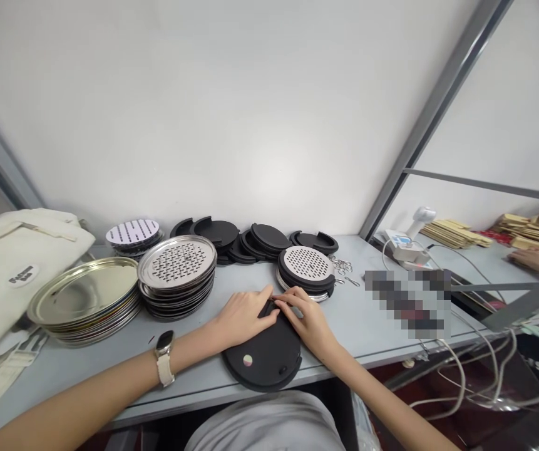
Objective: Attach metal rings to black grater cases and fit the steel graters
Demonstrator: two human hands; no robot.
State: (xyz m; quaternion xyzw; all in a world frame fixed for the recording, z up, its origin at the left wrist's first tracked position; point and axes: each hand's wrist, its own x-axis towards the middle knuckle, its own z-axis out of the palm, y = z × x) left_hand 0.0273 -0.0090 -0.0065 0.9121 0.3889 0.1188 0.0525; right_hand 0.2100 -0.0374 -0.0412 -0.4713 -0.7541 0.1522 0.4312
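A round black disc [266, 351] lies at the table's front edge, with a small pale round sticker [247, 360] and a dark slot near its lower right rim. My left hand [248, 318] rests over its upper left part, thumb and fingers closed at the far rim. From the right, my right hand [307, 319] pinches at the same spot, its fingertips almost meeting the left ones. A small metallic bit [273, 299] shows between the fingertips, too small to name. Behind stands a stack of black discs with a perforated metal plate [309, 262] on top; small metal hooks [344, 268] lie beside it.
Stacks of round metal plates [178, 263] and gold-coloured lids [86, 291] stand left, beside a cream bag [20, 263]. Several black holders [269, 238] line the wall. A white device [403, 247], cables and a metal frame are right. Another person's hand [536, 260] is far right.
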